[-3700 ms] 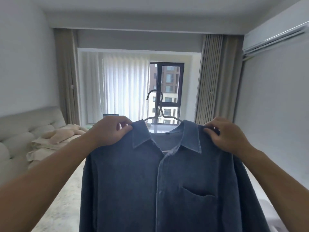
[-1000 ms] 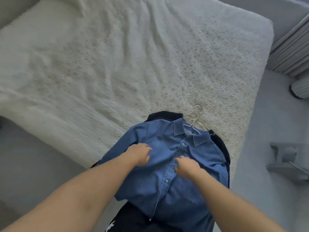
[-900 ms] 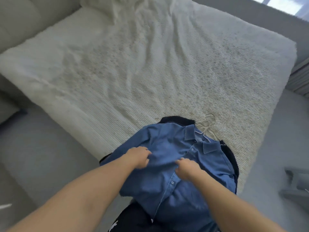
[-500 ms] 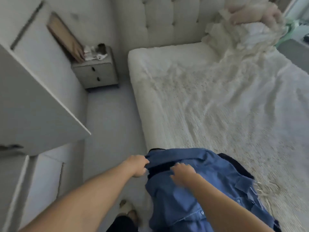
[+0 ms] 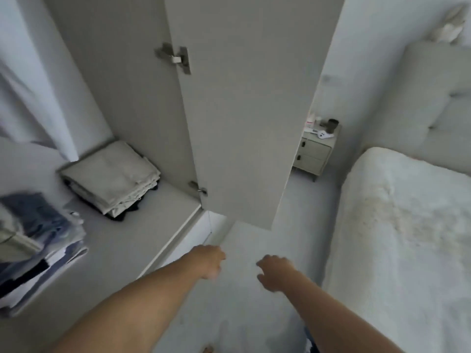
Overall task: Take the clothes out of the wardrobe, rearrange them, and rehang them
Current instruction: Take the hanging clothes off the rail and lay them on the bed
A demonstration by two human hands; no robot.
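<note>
Both hands empty (left hand [image 5: 209,261], right hand [image 5: 274,272]) before open wardrobe door [image 5: 244,110].

blurred clothes stack [image 5: 38,240] cut off left, nightstand [image 5: 314,154] part-hidden

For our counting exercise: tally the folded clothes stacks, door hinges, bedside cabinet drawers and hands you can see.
Folded clothes stacks: 2 (beige stack, blue-and-white stack)
Door hinges: 2 (upper, lower)
Drawers: 2 (upper, lower)
Hands: 2 (left, right)
Total: 8

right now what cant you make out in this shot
Head view:
- Folded stack at the left edge: blurred and cut off, garments indistinct.
- Nightstand: partly hidden by the wardrobe door; its small items too small to identify.
- Wardrobe rail: out of frame.
</note>
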